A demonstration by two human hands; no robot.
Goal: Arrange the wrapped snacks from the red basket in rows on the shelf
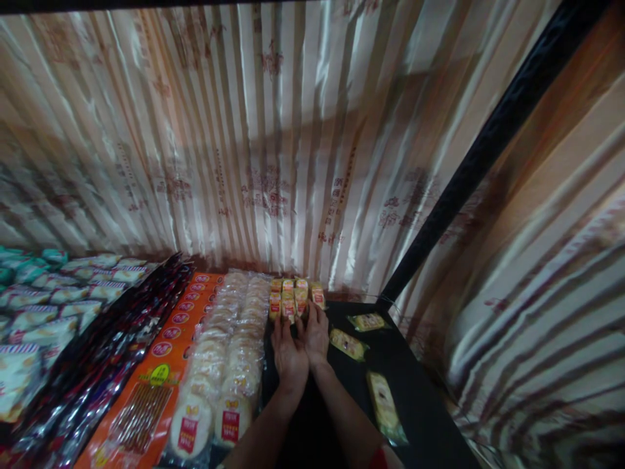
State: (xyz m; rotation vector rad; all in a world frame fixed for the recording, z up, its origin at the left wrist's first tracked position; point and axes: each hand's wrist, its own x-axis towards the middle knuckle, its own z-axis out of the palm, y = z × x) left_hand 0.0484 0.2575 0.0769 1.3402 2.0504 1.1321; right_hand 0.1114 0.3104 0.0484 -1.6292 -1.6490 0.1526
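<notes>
Resting flat, each grip spread open, the left hand (288, 352) and right hand (316, 335) touch fingertips to the small yellow-and-red snack packets (295, 296) stacked at the back of the black table (410, 371) (that row looks done); three loose yellow packets (348, 344) lie apart to the right, unplaced.

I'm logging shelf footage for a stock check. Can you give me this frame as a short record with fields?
setting: black surface before a striped curtain
left hand: palm down, fingertips at the small yellow-red packets
right hand: palm down beside it, touching the same packets
grip: too blurred to tell
loose: three yellow packets lying to the right
left of the hands: rows of round cracker packs, orange packs, dark packs
</notes>
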